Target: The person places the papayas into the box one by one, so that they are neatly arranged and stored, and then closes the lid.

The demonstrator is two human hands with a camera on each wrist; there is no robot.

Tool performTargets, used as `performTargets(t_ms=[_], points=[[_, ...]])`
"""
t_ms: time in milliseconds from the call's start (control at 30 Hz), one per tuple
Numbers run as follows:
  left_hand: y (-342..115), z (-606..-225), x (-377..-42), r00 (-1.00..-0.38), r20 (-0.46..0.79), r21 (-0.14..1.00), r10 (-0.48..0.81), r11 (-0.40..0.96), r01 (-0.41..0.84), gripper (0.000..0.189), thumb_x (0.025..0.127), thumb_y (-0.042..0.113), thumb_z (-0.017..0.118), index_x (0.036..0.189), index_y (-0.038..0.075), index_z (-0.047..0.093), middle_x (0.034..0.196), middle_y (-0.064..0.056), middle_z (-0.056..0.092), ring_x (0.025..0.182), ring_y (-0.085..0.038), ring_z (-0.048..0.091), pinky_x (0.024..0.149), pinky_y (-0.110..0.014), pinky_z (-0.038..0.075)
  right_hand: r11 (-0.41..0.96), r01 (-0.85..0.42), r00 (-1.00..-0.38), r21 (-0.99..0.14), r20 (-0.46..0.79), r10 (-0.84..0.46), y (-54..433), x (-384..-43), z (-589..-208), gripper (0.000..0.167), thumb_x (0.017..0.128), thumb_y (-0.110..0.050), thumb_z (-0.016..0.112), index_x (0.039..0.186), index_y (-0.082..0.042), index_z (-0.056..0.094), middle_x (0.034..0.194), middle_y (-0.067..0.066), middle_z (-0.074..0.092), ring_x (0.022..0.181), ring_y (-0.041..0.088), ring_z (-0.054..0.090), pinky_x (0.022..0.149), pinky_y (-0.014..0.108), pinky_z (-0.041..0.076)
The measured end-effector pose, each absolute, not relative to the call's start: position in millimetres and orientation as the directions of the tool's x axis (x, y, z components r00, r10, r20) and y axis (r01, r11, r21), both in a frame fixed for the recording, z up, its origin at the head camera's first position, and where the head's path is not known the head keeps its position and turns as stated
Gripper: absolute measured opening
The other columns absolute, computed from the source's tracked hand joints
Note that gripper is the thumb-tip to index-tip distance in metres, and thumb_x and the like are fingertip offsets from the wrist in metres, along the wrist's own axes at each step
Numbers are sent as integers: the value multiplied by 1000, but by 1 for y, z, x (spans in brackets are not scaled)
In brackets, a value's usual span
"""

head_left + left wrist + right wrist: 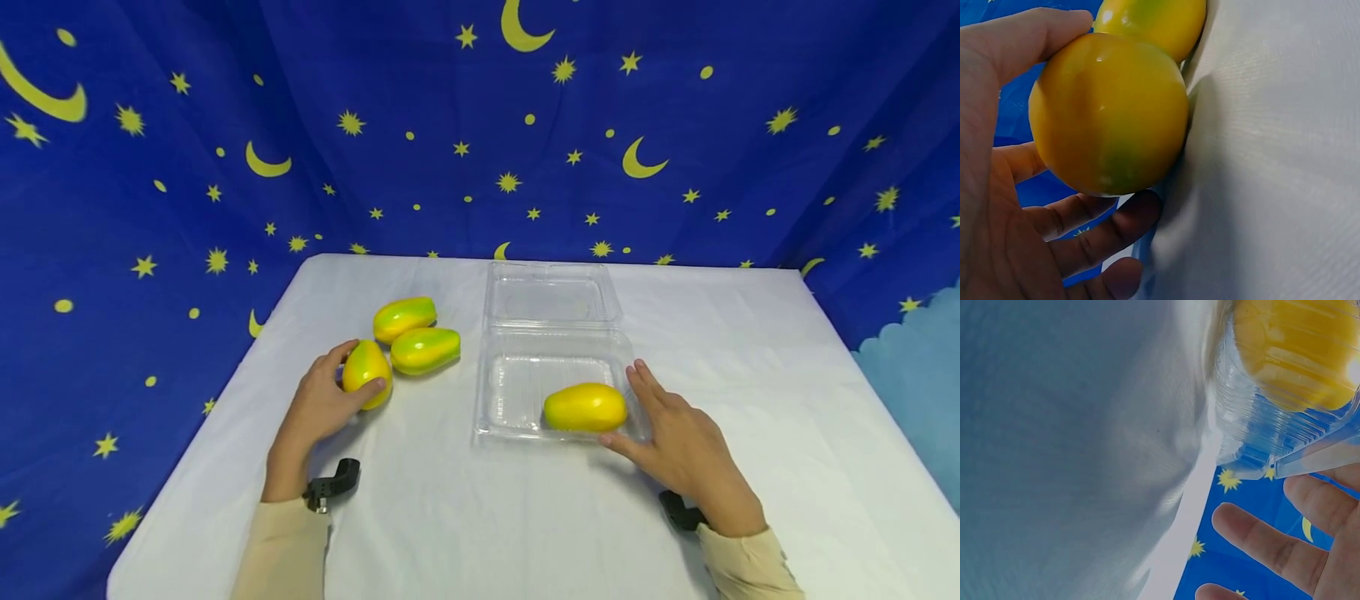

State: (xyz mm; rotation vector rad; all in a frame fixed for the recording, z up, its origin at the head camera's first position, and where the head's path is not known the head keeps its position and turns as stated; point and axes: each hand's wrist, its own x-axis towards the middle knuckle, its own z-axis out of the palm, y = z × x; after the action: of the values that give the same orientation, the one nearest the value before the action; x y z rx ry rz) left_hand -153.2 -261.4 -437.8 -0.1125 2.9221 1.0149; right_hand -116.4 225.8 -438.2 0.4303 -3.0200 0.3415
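My left hand (325,397) grips a yellow-green papaya (367,372) at the left of the table, thumb on one side and fingers round the other. Seen from the left wrist, the rounded end of this papaya (1110,115) fills the space between thumb and fingers. Two more papayas (405,319) (426,350) lie just beyond it. My right hand (686,446) is spread at the right side of a clear plastic clamshell box (517,429), fingers extended along its rim. Inside the box's near half lies another papaya (587,407), close to the right thumb.
The box's lid (553,296) is folded back flat toward the far edge of the table. A white cloth (480,517) covers the table. Behind it hangs a blue curtain (450,100) with yellow moons and stars. Each wrist carries a black camera mount (333,483).
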Motion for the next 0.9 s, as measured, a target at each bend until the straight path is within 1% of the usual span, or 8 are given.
performTargets(t_ms=[100, 433, 600, 667, 900], points=[[-264, -440, -152, -996, -59, 609, -60, 788, -84, 92, 86, 66, 64, 158, 19, 30, 150, -21, 42, 125, -40, 49, 97, -60, 45, 933, -282, -959, -224, 89, -269, 224, -115, -440, 107, 83, -80, 55, 158, -9, 29, 165, 12, 29, 117, 42, 61, 76, 53, 56], [-259, -442, -156, -997, -6, 615, -75, 786, -62, 82, 88, 58, 67, 154, 17, 39, 142, -19, 48, 115, -35, 52, 94, -55, 47, 935, -289, -957, -204, 102, -273, 228, -116, -436, 107, 83, -80, 54, 158, -7, 29, 164, 13, 29, 118, 44, 61, 77, 54, 55], [-258, -442, -158, -997, 4, 621, -81, 781, -61, 76, 90, 49, 68, 153, 17, 40, 141, -19, 48, 118, -36, 52, 98, -57, 45, 937, -281, -959, -207, 101, -266, 229, -116, -436, 108, 83, -80, 55, 158, -7, 29, 164, 13, 30, 119, 45, 60, 79, 56, 55], [-259, -442, -158, -996, 16, 620, -89, 782, -60, 73, 91, 46, 68, 153, 17, 41, 141, -20, 48, 120, -37, 51, 100, -59, 44, 936, -285, -958, -208, 107, -268, 229, -116, -436, 107, 83, -80, 56, 157, -7, 30, 164, 13, 30, 118, 45, 61, 78, 55, 55], [-261, -438, -155, -988, 56, 642, -141, 763, -72, 70, 91, 40, 67, 152, 17, 42, 138, -20, 49, 116, -35, 52, 95, -55, 46, 929, -301, -952, -215, 118, -281, 228, -117, -438, 107, 83, -79, 57, 157, -7, 30, 163, 14, 31, 116, 45, 62, 76, 54, 56]])
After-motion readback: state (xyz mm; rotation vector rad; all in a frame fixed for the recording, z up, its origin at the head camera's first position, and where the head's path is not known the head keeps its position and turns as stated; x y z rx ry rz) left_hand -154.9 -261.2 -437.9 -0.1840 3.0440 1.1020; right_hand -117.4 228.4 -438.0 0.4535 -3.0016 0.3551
